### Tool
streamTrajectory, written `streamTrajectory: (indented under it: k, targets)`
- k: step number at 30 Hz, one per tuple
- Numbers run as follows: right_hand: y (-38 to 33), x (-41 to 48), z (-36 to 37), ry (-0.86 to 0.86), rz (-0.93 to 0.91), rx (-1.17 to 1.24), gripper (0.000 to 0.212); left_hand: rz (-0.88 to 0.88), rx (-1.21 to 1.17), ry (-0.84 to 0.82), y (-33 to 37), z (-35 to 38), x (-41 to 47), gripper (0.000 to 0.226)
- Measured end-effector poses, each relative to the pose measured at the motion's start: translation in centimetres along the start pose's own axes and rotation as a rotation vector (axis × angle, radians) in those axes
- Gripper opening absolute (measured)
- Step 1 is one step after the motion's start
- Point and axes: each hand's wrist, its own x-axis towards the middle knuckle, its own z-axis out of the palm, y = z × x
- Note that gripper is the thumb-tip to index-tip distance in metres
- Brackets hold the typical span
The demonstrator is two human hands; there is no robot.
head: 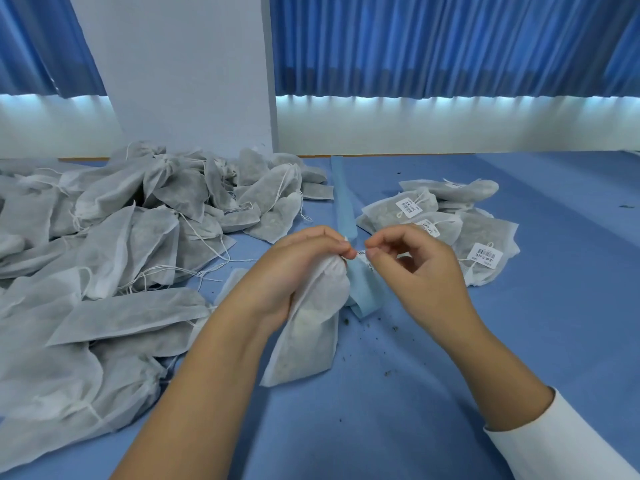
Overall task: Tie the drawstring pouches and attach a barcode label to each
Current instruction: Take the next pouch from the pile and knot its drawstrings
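My left hand (298, 271) grips the gathered neck of a white drawstring pouch (308, 334), which hangs down onto the blue table. My right hand (415, 268) pinches something small beside the pouch's neck, between thumb and forefinger; it looks like the drawstring end or a label. A barcode label (365, 259) shows just between the two hands. Behind them a blue label backing strip (346, 216) runs from the table's far side down under my hands.
A big heap of unlabelled white pouches (121, 237) covers the left of the table. A smaller pile of pouches with barcode labels (460, 230) lies at the right. Dark crumbs dot the blue cloth (398, 393). A white pillar and blue curtains stand behind.
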Motion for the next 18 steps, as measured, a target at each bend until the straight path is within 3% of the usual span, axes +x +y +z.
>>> streamTrajectory:
  k: [4, 10, 18]
  targets:
    - [-0.29, -0.42, 0.39, -0.121, -0.035, -0.015, 0.014, 0.005, 0.012, -0.020, -0.11, 0.09, 0.10, 0.021]
    - [-0.24, -0.35, 0.22, -0.150, 0.008, 0.061, 0.009, 0.035, 0.040, -0.079, -0.06, -0.12, -0.19, 0.021]
    - [-0.20, 0.10, -0.22, -0.233, 0.197, 0.400, 0.016, 0.005, 0.110, -0.075, -0.08, -0.30, -0.25, 0.023]
